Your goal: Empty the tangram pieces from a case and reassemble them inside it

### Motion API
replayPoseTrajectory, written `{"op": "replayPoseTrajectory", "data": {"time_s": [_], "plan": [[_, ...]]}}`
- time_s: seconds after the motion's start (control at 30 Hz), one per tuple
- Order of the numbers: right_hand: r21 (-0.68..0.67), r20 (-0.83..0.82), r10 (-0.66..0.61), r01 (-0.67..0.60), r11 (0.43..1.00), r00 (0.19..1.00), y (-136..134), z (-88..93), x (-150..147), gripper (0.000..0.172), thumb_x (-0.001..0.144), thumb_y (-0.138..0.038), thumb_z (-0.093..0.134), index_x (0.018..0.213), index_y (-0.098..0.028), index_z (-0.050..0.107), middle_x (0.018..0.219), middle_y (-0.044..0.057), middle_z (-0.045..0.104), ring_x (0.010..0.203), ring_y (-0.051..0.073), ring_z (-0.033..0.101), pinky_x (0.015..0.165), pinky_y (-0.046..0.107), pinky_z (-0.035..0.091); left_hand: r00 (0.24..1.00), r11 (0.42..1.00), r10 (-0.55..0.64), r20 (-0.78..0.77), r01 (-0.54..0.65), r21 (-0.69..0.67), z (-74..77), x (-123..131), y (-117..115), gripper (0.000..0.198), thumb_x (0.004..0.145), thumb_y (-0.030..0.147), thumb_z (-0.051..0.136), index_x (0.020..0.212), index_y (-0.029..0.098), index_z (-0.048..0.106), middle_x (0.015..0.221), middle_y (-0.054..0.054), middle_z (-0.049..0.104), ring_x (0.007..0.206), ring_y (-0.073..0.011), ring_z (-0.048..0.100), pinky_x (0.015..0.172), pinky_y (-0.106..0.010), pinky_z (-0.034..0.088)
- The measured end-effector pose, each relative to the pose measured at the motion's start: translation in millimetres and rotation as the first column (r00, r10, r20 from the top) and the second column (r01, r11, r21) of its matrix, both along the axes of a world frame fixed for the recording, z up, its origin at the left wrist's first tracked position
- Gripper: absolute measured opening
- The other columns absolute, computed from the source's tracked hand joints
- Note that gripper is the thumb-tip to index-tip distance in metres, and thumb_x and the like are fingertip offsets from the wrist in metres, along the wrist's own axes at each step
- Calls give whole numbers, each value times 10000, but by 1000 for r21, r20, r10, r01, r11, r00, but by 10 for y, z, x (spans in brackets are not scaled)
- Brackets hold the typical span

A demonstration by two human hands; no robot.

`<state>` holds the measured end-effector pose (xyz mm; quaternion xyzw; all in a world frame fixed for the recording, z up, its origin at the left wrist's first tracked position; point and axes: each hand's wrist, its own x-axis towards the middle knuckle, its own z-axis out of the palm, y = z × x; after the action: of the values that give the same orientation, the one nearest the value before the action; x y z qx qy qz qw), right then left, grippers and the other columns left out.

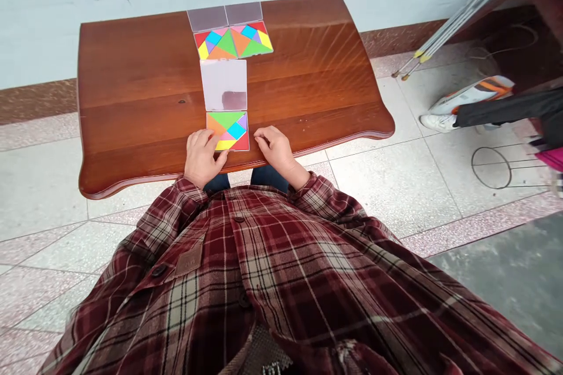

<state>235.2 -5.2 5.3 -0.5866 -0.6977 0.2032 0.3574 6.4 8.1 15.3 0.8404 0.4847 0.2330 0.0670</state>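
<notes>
A tangram set (pixel 229 128) with green, orange, blue, purple, pink, yellow and red pieces lies in an opened case near the table's front edge. Its shiny lid (pixel 224 83) is folded back away from me. My left hand (pixel 203 155) rests at the left side of this set, fingertips over its edge and thumb apart near the front corner. Just right of the case, my right hand (pixel 276 149) sits at the table edge with fingers curled and thumb close to the index finger. Nothing shows between them.
Two more filled tangram cases, a left one (pixel 216 44) and a right one (pixel 251 39), lie side by side farther back on the wooden table (pixel 141 94). At right are crutches (pixel 422 57), another person's shoe (pixel 440 122) and a wire hoop (pixel 491 167) on the floor.
</notes>
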Motion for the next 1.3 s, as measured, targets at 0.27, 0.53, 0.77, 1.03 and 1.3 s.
{"op": "replayPoseTrajectory", "data": {"time_s": [0.27,0.53,0.77,1.03,1.3], "plan": [[63,-47,-35,38,997,998,15,-122,0,206,911,-271,414,869,-223,610,909,59,639,846,200,560,811,341,466,991,992,124,57,-124,9,-124,-26,142,573,801,532,565,1230,157,512,1260,-176,556,1192,-333,512,1002,-485,406],[103,-100,-28,38,994,995,8,-116,-10,174,859,-255,441,846,-231,613,859,56,642,791,202,568,790,349,488,986,987,160,55,-158,-36,-92,-36,178,563,778,507,581,1201,140,531,1234,-170,596,1165,-324,536,1013,-477,412],[68,-125,-18,26,997,992,4,-103,-3,154,850,-244,458,849,-243,612,873,48,650,790,202,586,784,358,503,960,963,231,158,-202,-180,-40,-97,213,378,838,351,448,1137,152,565,1188,-133,634,1112,-265,564,1006,-450,432],[52,173,118,-129,990,978,-223,-73,-103,185,879,-281,577,1029,-193,640,949,85,662,903,233,592,842,369,461,802,821,515,301,-362,-440,-64,-97,679,422,783,296,535,1181,159,567,1180,-109,627,872,-186,617,909,-378,490],[14,310,173,-186,982,935,-93,-78,-162,175,936,-262,508,1005,-189,652,886,73,651,828,195,591,790,311,460,773,837,477,417,-257,-482,-117,-49,1247,384,784,333,539,1121,170,622,950,-55,674,733,-151,587,746,-299,485]]}}
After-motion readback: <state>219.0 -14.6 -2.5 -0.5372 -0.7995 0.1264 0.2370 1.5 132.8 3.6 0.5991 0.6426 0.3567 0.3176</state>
